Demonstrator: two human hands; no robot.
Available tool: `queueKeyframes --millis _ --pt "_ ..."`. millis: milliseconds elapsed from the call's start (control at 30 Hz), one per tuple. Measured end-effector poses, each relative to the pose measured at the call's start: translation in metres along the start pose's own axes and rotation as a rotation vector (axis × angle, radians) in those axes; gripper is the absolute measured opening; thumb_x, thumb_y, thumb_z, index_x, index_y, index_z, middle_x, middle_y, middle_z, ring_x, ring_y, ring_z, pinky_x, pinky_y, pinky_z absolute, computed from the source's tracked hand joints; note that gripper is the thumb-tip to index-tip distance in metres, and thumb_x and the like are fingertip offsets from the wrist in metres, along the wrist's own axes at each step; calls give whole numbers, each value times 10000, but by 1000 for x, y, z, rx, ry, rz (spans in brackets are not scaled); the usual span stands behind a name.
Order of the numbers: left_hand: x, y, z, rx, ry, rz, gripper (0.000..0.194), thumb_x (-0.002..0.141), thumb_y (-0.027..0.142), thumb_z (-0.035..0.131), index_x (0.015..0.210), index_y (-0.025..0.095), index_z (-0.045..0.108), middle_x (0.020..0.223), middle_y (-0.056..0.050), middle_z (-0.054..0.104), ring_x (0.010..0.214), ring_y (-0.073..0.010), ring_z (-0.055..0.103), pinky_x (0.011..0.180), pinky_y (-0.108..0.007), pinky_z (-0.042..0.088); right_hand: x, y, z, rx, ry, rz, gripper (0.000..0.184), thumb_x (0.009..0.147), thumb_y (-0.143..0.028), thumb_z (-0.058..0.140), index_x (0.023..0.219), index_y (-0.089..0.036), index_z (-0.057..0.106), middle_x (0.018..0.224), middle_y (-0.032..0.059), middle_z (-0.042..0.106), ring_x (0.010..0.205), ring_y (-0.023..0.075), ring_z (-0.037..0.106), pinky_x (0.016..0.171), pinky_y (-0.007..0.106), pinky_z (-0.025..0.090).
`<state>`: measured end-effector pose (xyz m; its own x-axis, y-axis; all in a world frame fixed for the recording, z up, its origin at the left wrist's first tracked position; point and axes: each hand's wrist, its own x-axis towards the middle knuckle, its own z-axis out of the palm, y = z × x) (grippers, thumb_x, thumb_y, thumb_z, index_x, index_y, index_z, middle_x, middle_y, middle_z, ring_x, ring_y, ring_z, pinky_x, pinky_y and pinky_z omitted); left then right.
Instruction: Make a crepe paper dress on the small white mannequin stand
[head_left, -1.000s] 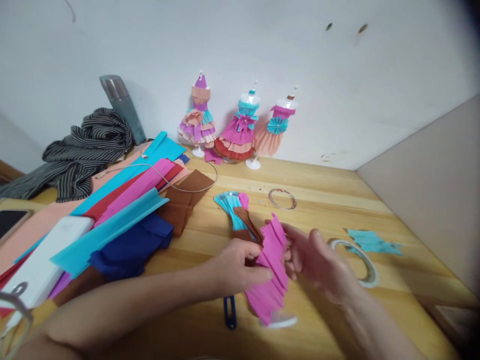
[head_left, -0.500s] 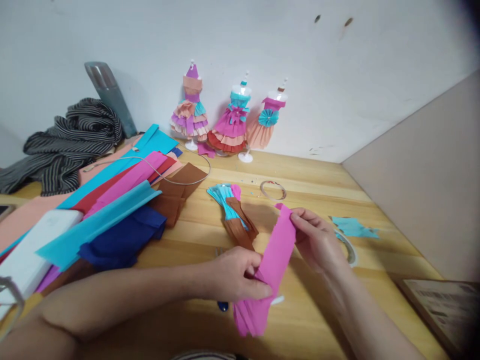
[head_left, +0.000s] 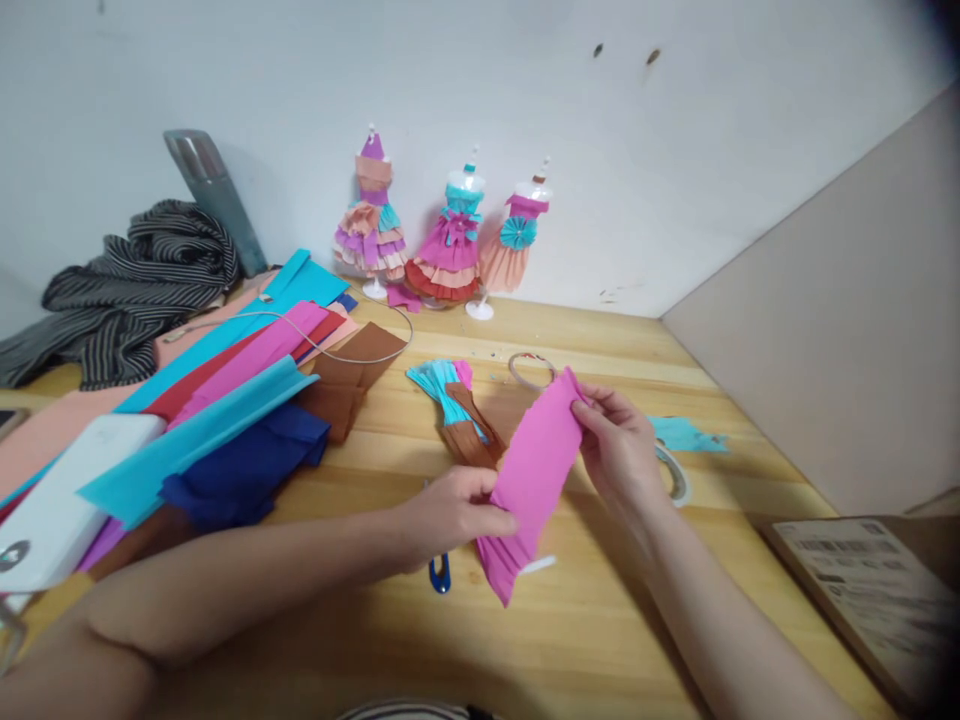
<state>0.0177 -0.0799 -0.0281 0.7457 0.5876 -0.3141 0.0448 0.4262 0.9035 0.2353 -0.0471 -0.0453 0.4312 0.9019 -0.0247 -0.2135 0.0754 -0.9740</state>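
Observation:
A strip of pink crepe paper (head_left: pixel 541 465) is stretched between my hands above the wooden table, its lower end gathered into pleats. My left hand (head_left: pixel 457 515) pinches its left edge near the pleats. At the upper right corner, my right hand (head_left: pixel 616 440) grips it between thumb and fingers. Partly under the left hand lie scissors with a blue handle (head_left: pixel 440 574). A small white stick-like piece (head_left: pixel 538 565) rests below the paper. Just behind is a gathered bundle of turquoise and brown crepe paper (head_left: pixel 454 405), with a bit of pink at its top.
Three miniature dress forms in paper dresses (head_left: pixel 457 245) stand along the wall. Crepe paper sheets (head_left: pixel 225 370), a white device (head_left: pixel 82 500) and a striped cloth (head_left: pixel 142 290) fill the left. Tape rolls (head_left: pixel 679 478), a turquoise scrap (head_left: pixel 686 434) and a cardboard box (head_left: pixel 855 580) are on the right.
The pink strip has been raised and turned so its face shows wider, its pleated end lifted. Both hands have moved up and slightly left in view. The camera view has shifted a little.

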Motion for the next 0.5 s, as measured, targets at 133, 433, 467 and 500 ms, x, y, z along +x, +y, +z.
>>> queueKeyframes --millis 133,433,467,500 --pt "1 3 -3 -160 19 -5 280 604 283 681 807 129 565 665 -27 635 560 -130 593 582 -254 471 3 1 -2 36 37 23 315 530 -123 743 832 -180 669 666 -36 624 536 64 547 490 168 437" --pt "0 18 -12 117 39 121 179 663 241 678 652 123 543 560 54 463 524 -53 408 505 -179 302 8 2 -7 33 30 8 158 557 -122 683 696 -183 639 628 -23 606 508 87 531 455 194 434" --pt "1 21 -14 129 53 134 193 658 245 688 640 123 539 554 56 460 525 -54 409 512 -180 310 9 1 -8 61 46 10 147 558 -116 680 681 -181 630 619 -27 598 508 83 526 453 189 430" --pt "1 24 -16 130 65 138 197 647 247 699 648 123 547 558 53 476 528 -57 424 520 -184 328 10 1 -8 93 66 10 132 561 -114 677 659 -179 618 602 -33 584 503 77 517 449 182 424"
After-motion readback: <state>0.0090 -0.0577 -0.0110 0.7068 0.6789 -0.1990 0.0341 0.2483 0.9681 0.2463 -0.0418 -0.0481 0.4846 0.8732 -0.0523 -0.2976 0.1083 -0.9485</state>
